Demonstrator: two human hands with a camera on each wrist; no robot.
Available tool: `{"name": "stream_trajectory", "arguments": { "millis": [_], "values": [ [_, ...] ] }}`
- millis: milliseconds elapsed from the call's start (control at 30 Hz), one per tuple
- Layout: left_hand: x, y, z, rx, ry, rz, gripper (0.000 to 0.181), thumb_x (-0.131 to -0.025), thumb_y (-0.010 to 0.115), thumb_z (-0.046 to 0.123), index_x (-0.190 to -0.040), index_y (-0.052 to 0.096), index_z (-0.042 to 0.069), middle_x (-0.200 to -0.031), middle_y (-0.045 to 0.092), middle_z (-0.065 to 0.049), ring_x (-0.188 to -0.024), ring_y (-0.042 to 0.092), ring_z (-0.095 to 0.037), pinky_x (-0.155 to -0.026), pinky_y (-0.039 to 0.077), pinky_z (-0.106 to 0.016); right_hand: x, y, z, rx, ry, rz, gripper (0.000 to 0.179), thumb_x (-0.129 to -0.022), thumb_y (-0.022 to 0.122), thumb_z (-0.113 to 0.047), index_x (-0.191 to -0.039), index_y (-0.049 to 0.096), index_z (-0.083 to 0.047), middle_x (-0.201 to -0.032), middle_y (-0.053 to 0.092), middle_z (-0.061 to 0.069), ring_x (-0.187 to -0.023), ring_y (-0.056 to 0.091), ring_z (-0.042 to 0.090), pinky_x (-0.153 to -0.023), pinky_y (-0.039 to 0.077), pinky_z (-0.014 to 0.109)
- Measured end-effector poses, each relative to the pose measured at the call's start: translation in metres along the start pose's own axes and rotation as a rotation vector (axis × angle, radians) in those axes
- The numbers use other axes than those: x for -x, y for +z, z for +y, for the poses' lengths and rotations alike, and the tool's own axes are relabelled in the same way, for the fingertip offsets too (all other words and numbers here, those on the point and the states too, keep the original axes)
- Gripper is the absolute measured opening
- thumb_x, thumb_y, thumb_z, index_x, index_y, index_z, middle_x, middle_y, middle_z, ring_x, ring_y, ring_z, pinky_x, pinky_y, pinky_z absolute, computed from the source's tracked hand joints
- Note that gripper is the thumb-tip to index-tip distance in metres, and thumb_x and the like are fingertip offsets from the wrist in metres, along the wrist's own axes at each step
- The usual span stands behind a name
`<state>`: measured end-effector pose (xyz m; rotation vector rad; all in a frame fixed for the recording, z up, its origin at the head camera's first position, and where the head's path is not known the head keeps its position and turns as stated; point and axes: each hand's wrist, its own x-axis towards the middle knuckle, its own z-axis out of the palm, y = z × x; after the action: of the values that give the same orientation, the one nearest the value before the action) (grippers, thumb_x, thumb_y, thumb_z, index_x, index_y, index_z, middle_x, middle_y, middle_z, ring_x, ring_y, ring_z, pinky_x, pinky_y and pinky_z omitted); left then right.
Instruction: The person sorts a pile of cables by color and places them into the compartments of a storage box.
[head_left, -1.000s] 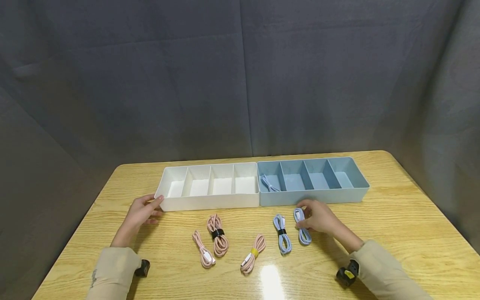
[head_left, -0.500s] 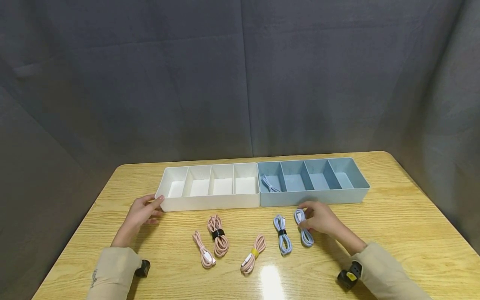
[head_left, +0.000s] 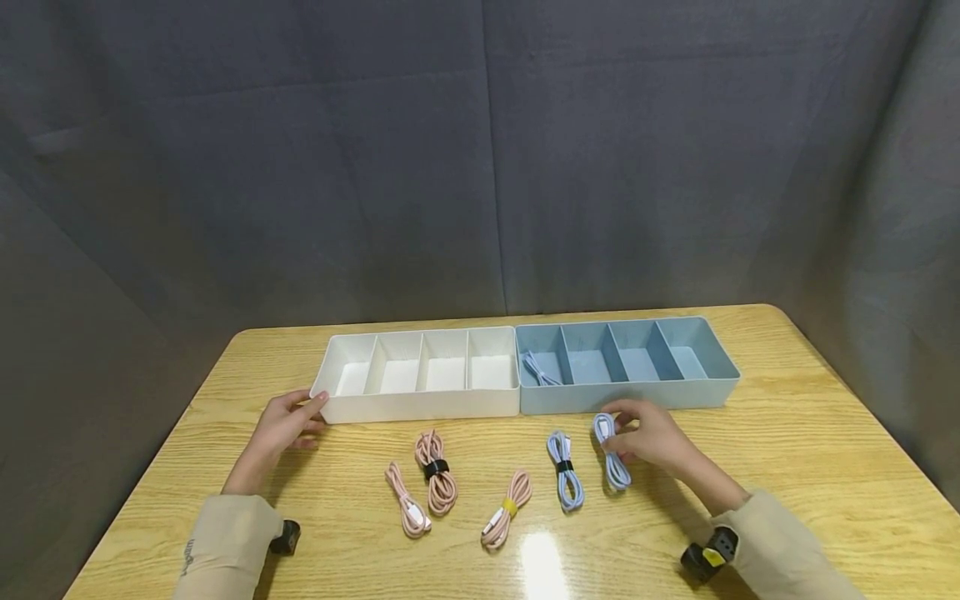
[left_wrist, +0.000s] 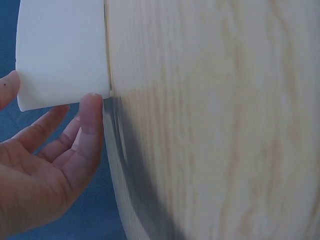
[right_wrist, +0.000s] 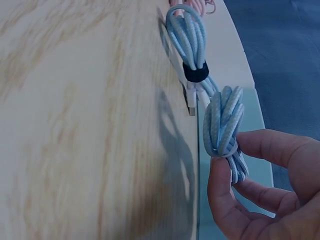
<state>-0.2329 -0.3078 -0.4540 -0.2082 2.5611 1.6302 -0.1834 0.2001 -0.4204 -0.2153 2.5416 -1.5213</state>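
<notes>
My right hand (head_left: 647, 433) pinches a coiled pale blue cable (right_wrist: 223, 120) between thumb and fingers. In the right wrist view it hangs over the table, its shadow falling to the left. Left of it lies another pale blue cable (head_left: 565, 471) with a black strap. My left hand (head_left: 283, 425) touches the near left corner of the long white box (head_left: 420, 406), its fingers relaxed. In the left wrist view, thumb and fingertips rest right at the edges of the box's end.
A blue-grey box (head_left: 637, 394) adjoins the white one; its leftmost compartment holds a blue cable (head_left: 537, 369). Pink cables lie on the table: one unstrapped (head_left: 408, 500), one black-strapped (head_left: 435, 473), one yellow-strapped (head_left: 507, 510). A dark curtain (head_left: 480, 167) stands behind.
My right hand has shifted slightly to the right, with the blue cable in its fingers, away from the black-strapped blue cable. The left hand has stayed at the white box's corner.
</notes>
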Motion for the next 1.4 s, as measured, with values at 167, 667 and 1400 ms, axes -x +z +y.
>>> {"name": "stream_trajectory", "arguments": {
  "millis": [167, 667, 1400],
  "values": [
    [-0.001, 0.001, -0.002, -0.011, 0.0, 0.002, 0.076, -0.087, 0.053, 0.052, -0.132, 0.037, -0.008, -0.1, 0.054, -0.02, -0.073, 0.059, -0.015, -0.059, 0.055, -0.031, 0.002, -0.004, -0.002, 0.005, -0.025, 0.013, 0.045, -0.072, 0.069, 0.001, -0.113, 0.054, 0.01, -0.087, 0.052, 0.015, -0.061, 0.058, 0.019, -0.055, 0.055, 0.032],
    [0.027, 0.006, 0.038, 0.015, -0.043, 0.011, 0.068, -0.09, 0.052, 0.044, -0.13, 0.037, -0.009, -0.099, 0.055, -0.02, -0.077, 0.06, -0.02, -0.06, 0.056, -0.033, 0.003, -0.017, -0.017, -0.099, -0.025, 0.009, 0.046, -0.076, 0.067, 0.001, -0.118, 0.051, 0.011, -0.09, 0.052, 0.017, -0.067, 0.058, 0.021, -0.06, 0.055, 0.04],
    [0.027, 0.005, 0.038, 0.031, -0.063, -0.001, 0.067, -0.09, 0.053, 0.042, -0.129, 0.038, -0.01, -0.099, 0.054, -0.019, -0.076, 0.06, -0.02, -0.059, 0.056, -0.032, -0.016, -0.031, -0.043, -0.094, -0.024, 0.001, 0.049, -0.079, 0.066, -0.002, -0.123, 0.047, 0.009, -0.096, 0.05, 0.019, -0.067, 0.059, 0.018, -0.061, 0.055, 0.039]
  ]
}}
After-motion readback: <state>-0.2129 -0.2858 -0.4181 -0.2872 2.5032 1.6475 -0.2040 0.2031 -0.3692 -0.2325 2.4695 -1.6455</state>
